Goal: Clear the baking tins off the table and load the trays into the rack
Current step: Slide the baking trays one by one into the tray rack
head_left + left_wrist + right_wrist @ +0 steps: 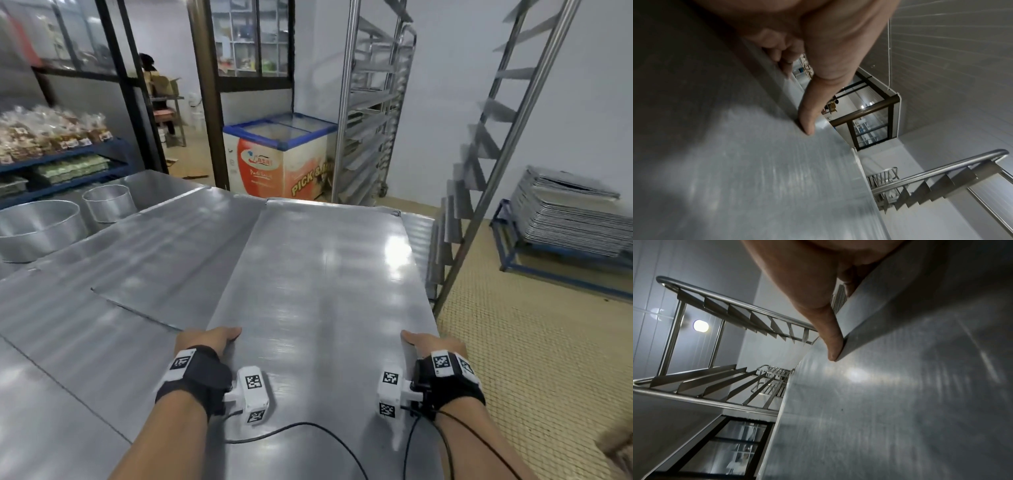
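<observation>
I hold a large flat metal tray (318, 274) by its two long rims, low over the steel table (51, 342). My left hand (212, 341) grips the left rim, thumb (807, 120) on top and fingers curled under. My right hand (428, 344) grips the right rim the same way, thumb (833, 344) along the edge. Two round baking tins, a large one (37, 229) and a small one (108, 202), stand at the table's far left. The empty tray rack (493, 164) stands just right of the tray's far end.
Another flat tray (164, 274) lies on the table to the left. A second rack (373, 113) and a chest freezer (277, 161) stand behind the table. A stack of trays (568, 219) rests on a blue stand at the right wall. Shelves with packed goods (51, 133) are at far left.
</observation>
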Demonstrator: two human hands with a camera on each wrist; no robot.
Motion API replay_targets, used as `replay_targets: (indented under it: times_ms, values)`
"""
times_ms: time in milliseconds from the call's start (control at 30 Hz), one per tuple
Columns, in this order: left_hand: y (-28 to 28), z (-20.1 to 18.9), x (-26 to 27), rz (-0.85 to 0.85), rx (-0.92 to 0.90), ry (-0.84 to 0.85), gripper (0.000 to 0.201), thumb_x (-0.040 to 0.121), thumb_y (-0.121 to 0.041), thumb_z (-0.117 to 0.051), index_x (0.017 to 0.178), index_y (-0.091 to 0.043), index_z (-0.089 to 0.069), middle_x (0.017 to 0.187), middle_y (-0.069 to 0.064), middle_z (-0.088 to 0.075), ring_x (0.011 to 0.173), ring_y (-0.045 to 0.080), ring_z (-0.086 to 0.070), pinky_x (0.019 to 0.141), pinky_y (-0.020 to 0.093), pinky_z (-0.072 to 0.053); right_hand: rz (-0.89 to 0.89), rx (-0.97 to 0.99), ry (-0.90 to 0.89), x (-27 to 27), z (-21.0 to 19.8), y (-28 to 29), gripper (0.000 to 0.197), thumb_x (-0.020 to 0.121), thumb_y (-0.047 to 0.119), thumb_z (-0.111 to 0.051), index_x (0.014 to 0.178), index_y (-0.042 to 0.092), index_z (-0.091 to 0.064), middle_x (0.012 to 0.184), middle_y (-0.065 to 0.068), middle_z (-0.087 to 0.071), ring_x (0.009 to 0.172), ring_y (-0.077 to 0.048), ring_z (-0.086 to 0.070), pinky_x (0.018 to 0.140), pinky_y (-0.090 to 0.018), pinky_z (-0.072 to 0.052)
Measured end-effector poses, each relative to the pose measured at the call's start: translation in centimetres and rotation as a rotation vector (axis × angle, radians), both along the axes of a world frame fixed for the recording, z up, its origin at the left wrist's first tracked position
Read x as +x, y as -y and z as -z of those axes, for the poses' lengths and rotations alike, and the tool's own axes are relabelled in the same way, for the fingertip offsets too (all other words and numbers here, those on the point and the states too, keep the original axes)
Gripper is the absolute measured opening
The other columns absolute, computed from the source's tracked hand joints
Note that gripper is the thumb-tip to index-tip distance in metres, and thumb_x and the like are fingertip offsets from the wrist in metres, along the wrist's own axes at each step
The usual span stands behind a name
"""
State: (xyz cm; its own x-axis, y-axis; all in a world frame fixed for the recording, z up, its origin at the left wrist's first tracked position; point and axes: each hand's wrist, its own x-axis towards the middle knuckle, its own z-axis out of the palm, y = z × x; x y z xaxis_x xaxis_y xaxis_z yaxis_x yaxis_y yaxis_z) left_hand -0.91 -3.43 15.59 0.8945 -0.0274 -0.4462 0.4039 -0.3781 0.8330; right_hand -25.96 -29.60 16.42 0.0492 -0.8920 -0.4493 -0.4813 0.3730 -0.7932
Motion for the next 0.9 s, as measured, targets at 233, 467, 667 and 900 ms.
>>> replay_targets:
  times_ms: [233, 467, 667, 900]
  values:
    - [4.4, -0.3, 0.7, 0.097, -0.013, -0.073, 0.038, 0.065, -0.015, -0.091, 0.063, -0.004, -0.055, 0.064, 0.005, -0.060, 0.067, 0.027, -0.063, 0.079, 0.040, -0.056, 0.171, 0.002, 0.050, -2.0, 0.4, 1.0, 0.057, 0.052, 0.027, -0.093, 0.092, -0.003, -0.067, 0.087, -0.015, -0.072, 0.074, -0.033, -0.070, 0.075, -0.042, -0.060]
    - [11.0, -0.2, 2.7, 0.255, 0.035, -0.081, 0.047, 0.069, -0.017, -0.090, 0.099, -0.002, -0.057, 0.093, 0.015, -0.064, 0.084, 0.034, -0.065, 0.086, 0.043, -0.056, 0.260, 0.016, 0.081, -2.0, 1.3, 5.3, 0.055, 0.056, 0.025, -0.092, 0.095, -0.004, -0.067, 0.087, -0.016, -0.071, 0.073, -0.032, -0.069, 0.071, -0.036, -0.058]
    - [17.5, -0.1, 5.6, 0.356, 0.099, -0.044, 0.067, 0.072, -0.018, -0.088, 0.125, 0.008, -0.055, 0.104, 0.017, -0.059, 0.085, 0.031, -0.054, 0.081, 0.035, -0.045, 0.291, 0.044, 0.090, -0.8, 2.3, 10.2, 0.044, 0.066, 0.023, -0.089, 0.089, -0.001, -0.061, 0.087, -0.015, -0.064, 0.078, -0.032, -0.066, 0.071, -0.032, -0.051]
    - [24.0, 0.8, 7.7, 0.402, 0.189, -0.050, 0.071, 0.071, -0.024, -0.089, 0.124, 0.011, -0.056, 0.124, 0.024, -0.062, 0.104, 0.039, -0.063, 0.089, 0.041, -0.051, 0.335, 0.091, 0.062, 1.3, 3.1, 15.9, 0.053, 0.065, 0.023, -0.090, 0.099, -0.007, -0.062, 0.085, -0.016, -0.063, 0.062, -0.024, -0.058, 0.049, -0.025, -0.041]
